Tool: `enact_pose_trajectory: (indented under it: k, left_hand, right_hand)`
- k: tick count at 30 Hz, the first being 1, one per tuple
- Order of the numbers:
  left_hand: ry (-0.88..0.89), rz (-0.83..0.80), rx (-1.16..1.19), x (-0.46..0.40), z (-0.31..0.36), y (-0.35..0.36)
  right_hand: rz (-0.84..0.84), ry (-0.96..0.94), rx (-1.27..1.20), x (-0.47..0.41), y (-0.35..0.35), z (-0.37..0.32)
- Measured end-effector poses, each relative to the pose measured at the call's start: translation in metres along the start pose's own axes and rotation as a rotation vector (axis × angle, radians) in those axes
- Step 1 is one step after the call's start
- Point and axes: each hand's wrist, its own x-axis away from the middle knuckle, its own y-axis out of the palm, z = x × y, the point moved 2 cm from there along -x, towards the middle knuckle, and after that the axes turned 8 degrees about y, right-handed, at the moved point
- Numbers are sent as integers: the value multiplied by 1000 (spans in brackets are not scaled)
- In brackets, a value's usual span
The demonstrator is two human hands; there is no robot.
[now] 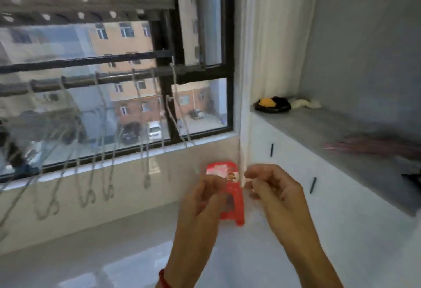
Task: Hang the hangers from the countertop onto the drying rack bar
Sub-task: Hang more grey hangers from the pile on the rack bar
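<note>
Both hands raised before the window, the frame blurred by motion

The left hand [205, 199] and right hand [271, 187] have curled fingers pinching something pale; I cannot tell what. A red stool [232, 205] stands behind them, hangers [145, 128] dangle from the rack bar [91, 80], more hangers [373, 146] lie on the countertop [319, 128]

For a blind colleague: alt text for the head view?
Both hands raised together near a blurred red stool; what they pinch is unclear. Wire hangers hang from the drying rack bar by the window.
</note>
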Motion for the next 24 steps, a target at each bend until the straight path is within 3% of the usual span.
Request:
enact_pose_trajectory:
  k: [5, 9, 17, 22, 24]
  left_hand:
    - [-144, -233, 21, -15, -39, 160]
    - [-220, -398, 3, -42, -63, 251]
    - [-29, -547, -288, -153, -140, 380]
    - [-41, -661, -293, -231, -183, 445]
    - [60, -715, -344, -265, -201, 472]
  right_hand:
    - [258, 207, 40, -34, -146, 69]
    - [402, 277, 61, -54, -219, 104]
    - [453, 346, 310, -161, -285, 145]
    - [515, 468, 374, -244, -309, 166]
    - [527, 500, 393, -285, -319, 178]
